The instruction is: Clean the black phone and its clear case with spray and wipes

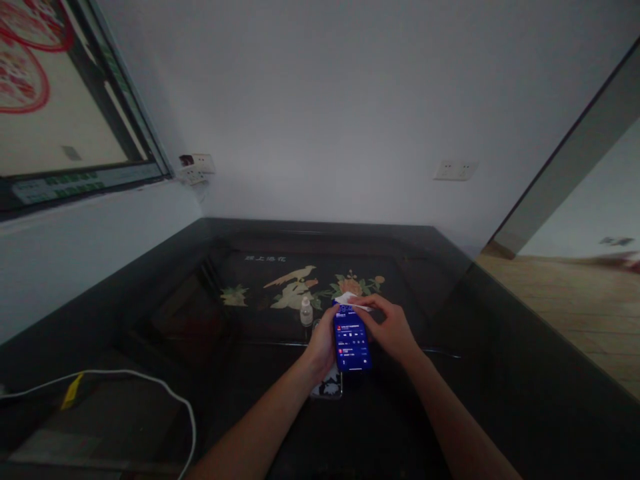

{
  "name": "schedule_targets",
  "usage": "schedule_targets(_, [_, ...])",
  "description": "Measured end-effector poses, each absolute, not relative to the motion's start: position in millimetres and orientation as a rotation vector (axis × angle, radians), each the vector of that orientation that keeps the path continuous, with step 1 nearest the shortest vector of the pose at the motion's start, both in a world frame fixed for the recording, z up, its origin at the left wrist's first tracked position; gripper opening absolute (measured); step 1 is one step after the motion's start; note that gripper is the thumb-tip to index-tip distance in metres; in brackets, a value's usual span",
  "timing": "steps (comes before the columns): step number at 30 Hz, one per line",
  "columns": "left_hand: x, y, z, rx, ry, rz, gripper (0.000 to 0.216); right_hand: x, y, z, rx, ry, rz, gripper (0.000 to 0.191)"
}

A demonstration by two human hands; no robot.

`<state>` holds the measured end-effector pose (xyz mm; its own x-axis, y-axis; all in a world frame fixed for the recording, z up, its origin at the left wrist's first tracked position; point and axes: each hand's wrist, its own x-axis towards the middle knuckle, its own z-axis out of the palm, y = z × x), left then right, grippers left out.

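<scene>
Left hand (323,341), fingers gripping lit phone (353,347); right hand (390,327), fingers pinching white tissue (349,298) at phone's far end; bottle (306,312) left.

A slim, rectangular smartphone with a glowing blue screen (353,348) is meeting a thin, soft-looking white sheet (345,298)

The smartphone is facing up, its long sides running away from the person; its screen is showing white text, playback controls and small red icons; the left hand (323,341) is holding it along its left side; the white sheet is bunching at the far end, the right hand (389,327) pinching it.
</scene>
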<state>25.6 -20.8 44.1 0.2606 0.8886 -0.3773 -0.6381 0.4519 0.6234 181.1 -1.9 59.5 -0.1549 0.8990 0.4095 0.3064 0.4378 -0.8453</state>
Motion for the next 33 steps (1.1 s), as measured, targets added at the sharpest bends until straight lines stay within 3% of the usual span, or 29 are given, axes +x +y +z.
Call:
schedule_targets(9, [20.0, -13.8, 40.3, 0.344, 0.764, 1.094, 0.048, 180.2, -21.0, 74.0, -1.0, -2.069, 0.878, 0.016])
schedule_targets(15, [17.8, -12.5, 37.6, 0.359, 0.781, 1.033, 0.055, 188.1, -25.2, 78.0, -1.015, -2.078, 1.535, 0.024])
schedule_targets(17, [19.0, -12.6, 36.5, 0.369, 0.775, 1.027, 0.055, 190.5, -20.7, 77.0, -1.061, -1.976, 1.589, 0.028])
schedule_targets(25, [21.6, -15.7, 37.8, 0.394, 0.767, 0.944, 0.058, 197.3, 14.7, 58.0, -1.158, -1.264, 0.971, 0.04])
schedule_targets(33, [22.3, -17.3, 32.7, 0.429, 0.735, 0.897, 0.061, 185.7, 2.7, 62.5, -1.067, -1.553, 0.719, 0.022])
